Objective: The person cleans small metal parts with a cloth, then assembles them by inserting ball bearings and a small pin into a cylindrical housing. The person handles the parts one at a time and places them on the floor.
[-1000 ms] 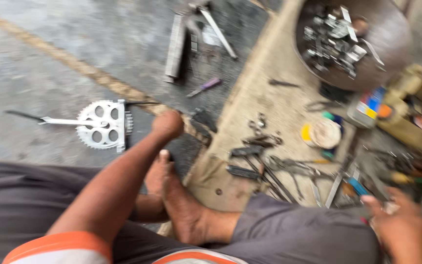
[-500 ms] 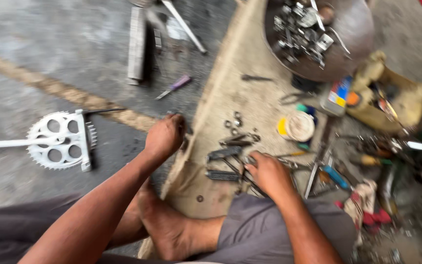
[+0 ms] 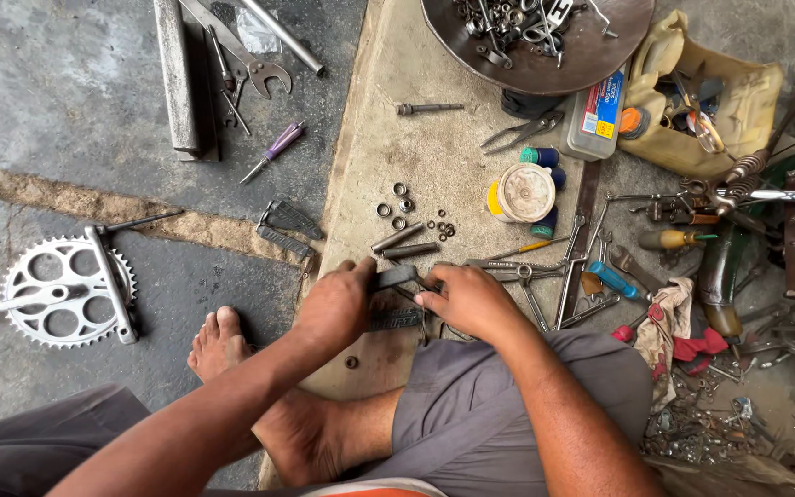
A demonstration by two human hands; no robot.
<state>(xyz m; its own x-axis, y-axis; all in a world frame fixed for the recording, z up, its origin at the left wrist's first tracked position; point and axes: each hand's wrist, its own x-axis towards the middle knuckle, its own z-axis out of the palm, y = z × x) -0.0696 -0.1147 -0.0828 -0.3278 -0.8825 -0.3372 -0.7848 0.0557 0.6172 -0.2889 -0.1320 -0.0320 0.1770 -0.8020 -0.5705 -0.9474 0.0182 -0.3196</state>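
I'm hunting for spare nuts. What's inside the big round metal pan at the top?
The round metal pan holds a heap of small metal parts: nuts, rings and thin rods. Its upper half is out of frame, and anything under the heap is covered.

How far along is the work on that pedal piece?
Done: the chainring with crank lies off on the floor, and small washers and two pins are laid out on the mat. In hand: the left hand and right hand grip a dark pedal block between them. Left: two more pedal blocks lie untouched beside the mat.
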